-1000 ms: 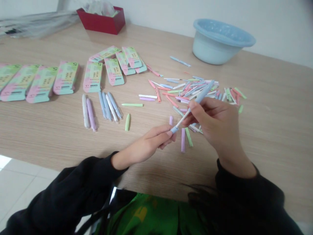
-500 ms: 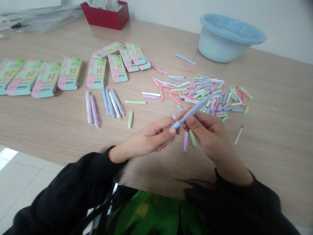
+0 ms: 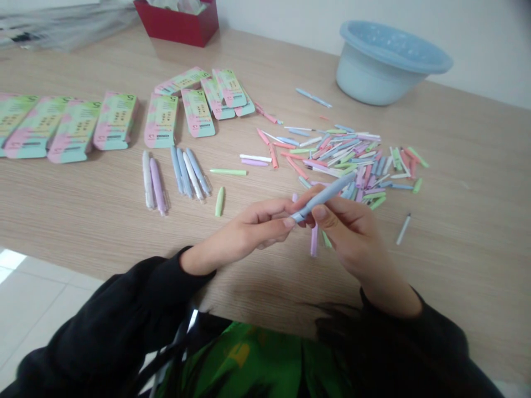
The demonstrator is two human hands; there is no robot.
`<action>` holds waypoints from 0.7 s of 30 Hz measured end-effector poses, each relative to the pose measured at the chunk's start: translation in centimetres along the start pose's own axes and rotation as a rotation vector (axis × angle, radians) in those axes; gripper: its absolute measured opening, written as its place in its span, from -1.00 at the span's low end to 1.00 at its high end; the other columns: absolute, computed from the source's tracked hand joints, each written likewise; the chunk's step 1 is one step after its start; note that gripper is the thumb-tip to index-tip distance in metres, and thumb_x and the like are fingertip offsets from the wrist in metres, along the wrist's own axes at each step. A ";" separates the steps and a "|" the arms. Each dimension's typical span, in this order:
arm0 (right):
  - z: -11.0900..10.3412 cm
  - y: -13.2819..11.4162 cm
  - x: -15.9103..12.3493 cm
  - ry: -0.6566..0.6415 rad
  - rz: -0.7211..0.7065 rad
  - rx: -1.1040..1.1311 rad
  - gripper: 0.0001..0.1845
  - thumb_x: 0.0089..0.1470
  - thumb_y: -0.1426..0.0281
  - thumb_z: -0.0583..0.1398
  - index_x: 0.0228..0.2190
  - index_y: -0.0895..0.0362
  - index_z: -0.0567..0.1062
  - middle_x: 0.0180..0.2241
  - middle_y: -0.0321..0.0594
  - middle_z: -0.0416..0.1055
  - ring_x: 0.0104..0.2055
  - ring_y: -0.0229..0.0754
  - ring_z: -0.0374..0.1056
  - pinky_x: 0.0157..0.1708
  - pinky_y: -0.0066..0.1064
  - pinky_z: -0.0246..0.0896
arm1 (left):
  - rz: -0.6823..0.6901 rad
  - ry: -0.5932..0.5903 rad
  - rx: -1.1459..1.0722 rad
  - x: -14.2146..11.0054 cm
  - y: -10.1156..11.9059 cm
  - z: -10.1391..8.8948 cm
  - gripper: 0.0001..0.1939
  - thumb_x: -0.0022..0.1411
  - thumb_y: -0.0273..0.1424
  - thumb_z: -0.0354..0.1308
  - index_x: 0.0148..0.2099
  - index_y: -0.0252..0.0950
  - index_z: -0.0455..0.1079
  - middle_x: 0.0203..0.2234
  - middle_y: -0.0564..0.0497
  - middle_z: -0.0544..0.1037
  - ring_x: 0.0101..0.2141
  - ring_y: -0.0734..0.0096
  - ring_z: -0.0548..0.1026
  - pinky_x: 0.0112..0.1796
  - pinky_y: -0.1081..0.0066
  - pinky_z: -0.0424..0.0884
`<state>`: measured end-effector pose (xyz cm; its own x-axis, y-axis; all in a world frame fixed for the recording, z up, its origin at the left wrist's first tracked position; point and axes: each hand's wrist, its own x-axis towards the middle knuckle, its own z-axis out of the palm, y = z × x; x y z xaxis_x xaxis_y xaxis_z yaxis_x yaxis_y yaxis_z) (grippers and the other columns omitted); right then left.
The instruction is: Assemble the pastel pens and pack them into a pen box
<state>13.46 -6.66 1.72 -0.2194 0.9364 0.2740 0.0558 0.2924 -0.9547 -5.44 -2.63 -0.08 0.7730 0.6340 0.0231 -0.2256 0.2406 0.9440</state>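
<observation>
Both my hands meet over the wooden table (image 3: 83, 221) on a light blue pen (image 3: 327, 193). My left hand (image 3: 253, 226) pinches the pen's lower tip between thumb and fingers. The barrel is gripped by my right hand (image 3: 352, 232), and its upper end points up and to the right. A heap of pastel pen parts (image 3: 348, 160) lies just beyond my hands. A purple piece (image 3: 314, 240) and a green piece (image 3: 326, 240) lie on the table under my right hand.
Finished pens (image 3: 186, 174) lie in two small groups at the left, with a green cap (image 3: 219, 201) and a green barrel (image 3: 228, 172) nearby. Flat pastel packages (image 3: 112, 121) line the far left. A light blue basin (image 3: 390, 61) and a red box (image 3: 178, 22) stand at the back.
A second ago a white refill showed between the blue tip and the barrel. The two parts have come together into one pen. My hands have moved slightly toward me.
</observation>
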 end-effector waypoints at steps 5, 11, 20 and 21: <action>0.2 -0.2 -0.2 0.000 -0.022 -0.071 -0.76 0.34 0.33 0.17 -0.11 0.00 0.65 -0.36 -0.27 0.39 -0.28 -0.23 0.29 -0.28 -0.34 0.20 | 0.042 0.027 0.110 0.1 0.2 0.0 -0.69 0.43 -0.17 0.13 -0.20 -0.32 0.50 -0.65 0.23 0.15 -0.62 0.58 0.02 -0.58 0.48 0.00; 0.3 0.0 -0.1 0.004 -0.065 -0.221 -0.78 0.34 0.35 0.17 -0.12 -0.03 0.64 -0.24 -0.24 0.44 -0.15 -0.18 0.34 -0.15 -0.28 0.21 | 0.051 0.076 0.170 0.2 0.3 0.1 -0.72 0.39 -0.22 0.18 -0.06 -0.31 0.57 -0.52 0.13 0.42 -0.41 0.49 0.38 -0.28 0.47 0.36; 0.2 -0.4 -0.3 -0.025 -0.054 -0.226 -0.84 0.31 0.37 0.21 -0.17 -0.01 0.62 -0.27 -0.26 0.43 -0.17 -0.19 0.36 -0.14 -0.28 0.25 | 0.088 0.072 0.263 0.2 0.4 -0.3 -0.75 0.40 -0.31 0.17 0.01 -0.27 0.58 -0.12 0.01 0.64 -0.04 0.33 0.52 0.07 0.38 0.38; 0.2 -0.4 -0.3 -0.023 -0.039 -0.198 -0.84 0.29 0.37 0.23 -0.12 -0.02 0.59 -0.25 -0.27 0.43 -0.17 -0.19 0.36 -0.15 -0.28 0.26 | 0.083 0.067 0.289 0.2 0.5 -0.3 -0.75 0.41 -0.30 0.15 -0.01 -0.28 0.58 -0.16 0.02 0.64 -0.07 0.34 0.52 0.05 0.38 0.39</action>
<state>13.35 -7.13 1.99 -0.2473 0.9195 0.3054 0.2365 0.3630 -0.9013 -5.56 -2.19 0.30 0.7162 0.6918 0.0914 -0.1007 -0.0272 0.9945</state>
